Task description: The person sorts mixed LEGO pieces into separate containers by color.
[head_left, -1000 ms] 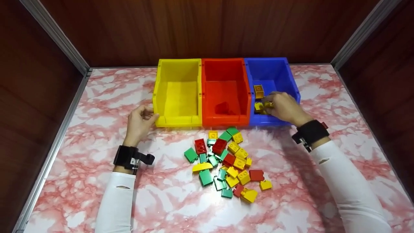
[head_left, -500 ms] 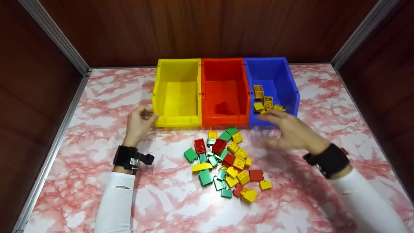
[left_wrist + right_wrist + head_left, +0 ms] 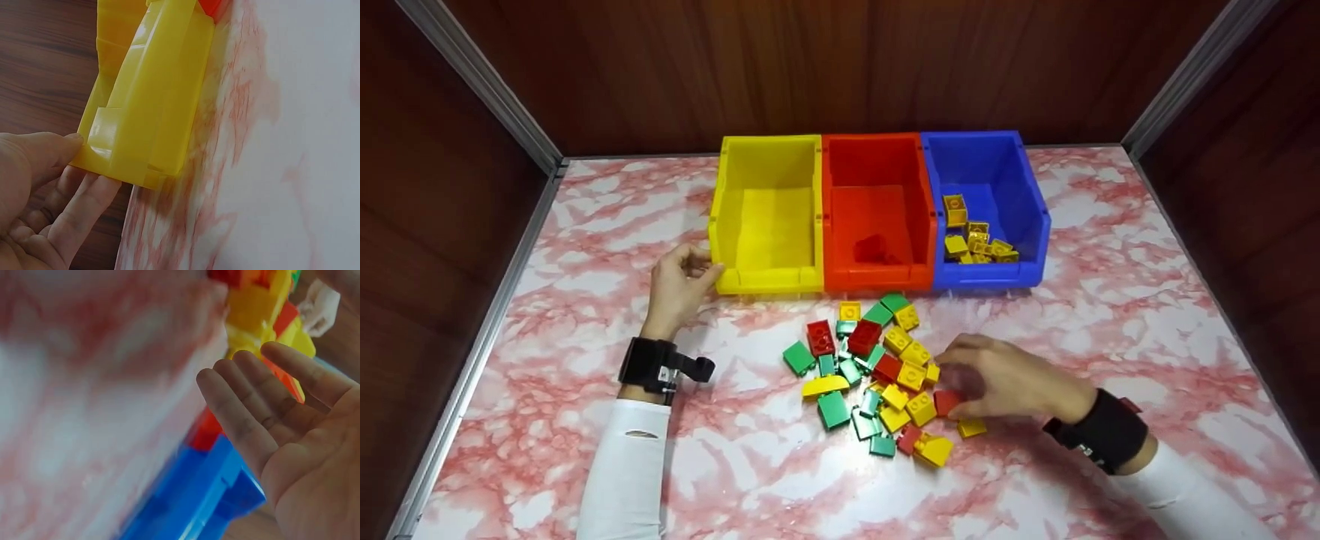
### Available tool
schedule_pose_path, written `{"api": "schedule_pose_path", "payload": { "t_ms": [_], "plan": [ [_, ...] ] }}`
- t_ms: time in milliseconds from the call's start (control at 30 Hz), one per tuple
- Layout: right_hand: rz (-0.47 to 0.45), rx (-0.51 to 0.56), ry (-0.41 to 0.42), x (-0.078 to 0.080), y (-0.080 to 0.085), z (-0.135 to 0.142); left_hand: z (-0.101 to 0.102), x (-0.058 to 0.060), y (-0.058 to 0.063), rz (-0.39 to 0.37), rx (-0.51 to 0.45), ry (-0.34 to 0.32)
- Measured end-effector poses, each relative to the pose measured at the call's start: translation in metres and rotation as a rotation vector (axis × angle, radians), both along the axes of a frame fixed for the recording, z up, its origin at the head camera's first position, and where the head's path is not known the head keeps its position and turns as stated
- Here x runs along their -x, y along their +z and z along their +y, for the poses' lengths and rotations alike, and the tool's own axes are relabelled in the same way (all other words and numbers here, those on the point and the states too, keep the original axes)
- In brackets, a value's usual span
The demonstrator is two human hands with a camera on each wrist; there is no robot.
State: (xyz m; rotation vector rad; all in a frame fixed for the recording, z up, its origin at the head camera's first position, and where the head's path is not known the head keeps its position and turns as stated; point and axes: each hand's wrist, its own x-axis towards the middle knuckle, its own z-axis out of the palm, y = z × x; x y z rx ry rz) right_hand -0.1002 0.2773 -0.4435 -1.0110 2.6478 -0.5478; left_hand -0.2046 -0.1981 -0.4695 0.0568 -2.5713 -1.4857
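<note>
My left hand (image 3: 675,292) is at the near left corner of the yellow bin (image 3: 769,282). In the left wrist view, its thumb and fingers pinch the bin's corner. On the right of a loose pile, my right hand (image 3: 1011,381) reaches over a red toy brick (image 3: 946,403), thumb and fingers spread around it. The right wrist view shows those fingers (image 3: 236,413) extended, with nothing held. A small yellow brick (image 3: 972,427) lies just below the right thumb. Several yellow bricks (image 3: 955,210) sit inside the blue bin (image 3: 990,277).
A red bin (image 3: 879,277) stands between the yellow and blue bins, with a red piece (image 3: 871,247) inside. Green, yellow and red bricks, such as a green one (image 3: 833,411), lie scattered before the bins. Wood-patterned walls (image 3: 780,75) enclose the marbled table.
My right hand has let go of yellow bricks in the blue bin, then moved down toward the red brick at the pile's right side. The left hand stays at the yellow bin.
</note>
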Motion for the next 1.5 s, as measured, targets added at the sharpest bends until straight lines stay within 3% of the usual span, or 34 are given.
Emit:
{"api": "schedule_pose_path", "payload": {
  "t_ms": [267, 567, 933, 1200, 1500],
  "plan": [
    [-0.021, 0.012, 0.017, -0.003, -0.011, -0.010, 0.000, 0.000, -0.001, 0.000, -0.007, -0.004],
    [-0.086, 0.027, 0.018, 0.000, -0.009, -0.012, 0.000, 0.000, 0.000, -0.001, -0.010, -0.008],
    [-0.040, 0.009, 0.012, 0.007, -0.004, -0.002, 0.000, 0.001, 0.000, 0.004, 0.001, -0.010],
    [0.056, 0.077, 0.016, 0.025, 0.023, -0.003, -0.001, 0.001, -0.001, 0.005, 0.002, -0.014],
    [0.231, 0.142, 0.076, 0.062, 0.063, -0.030, 0.000, 0.000, 0.002, -0.002, -0.008, -0.017]
  ]
}}
